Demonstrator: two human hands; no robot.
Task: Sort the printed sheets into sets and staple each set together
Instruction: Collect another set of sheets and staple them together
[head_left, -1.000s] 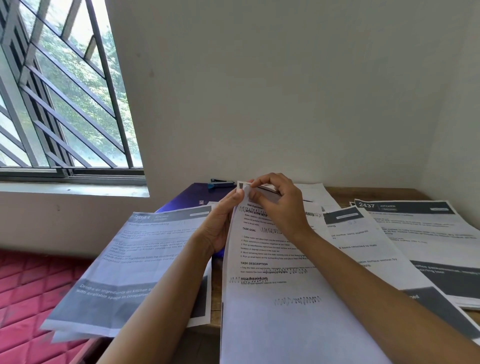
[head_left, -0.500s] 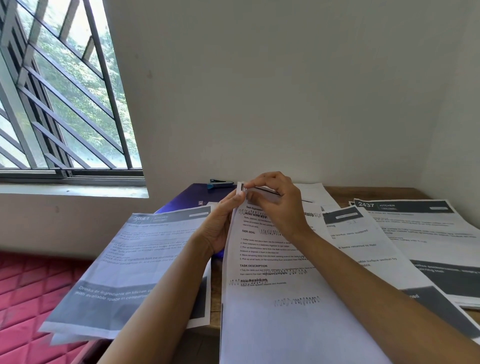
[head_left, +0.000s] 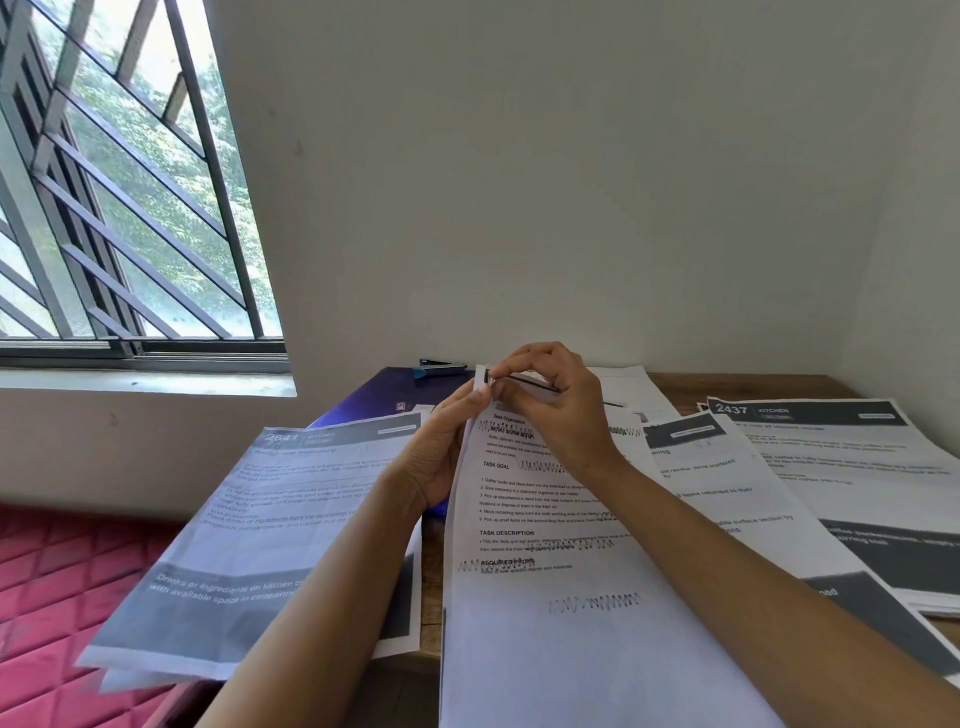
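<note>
Head view: left hand and right hand both pinch the top corner of the held set of sheets, tilted up off the table; against a second ago the corner is only slightly more upturned (squaring, I judge). The stapler lies untouched at the back, so stapling is pending

Both hands, left hand and right hand, pinch the printed sheets' top corner.
</note>
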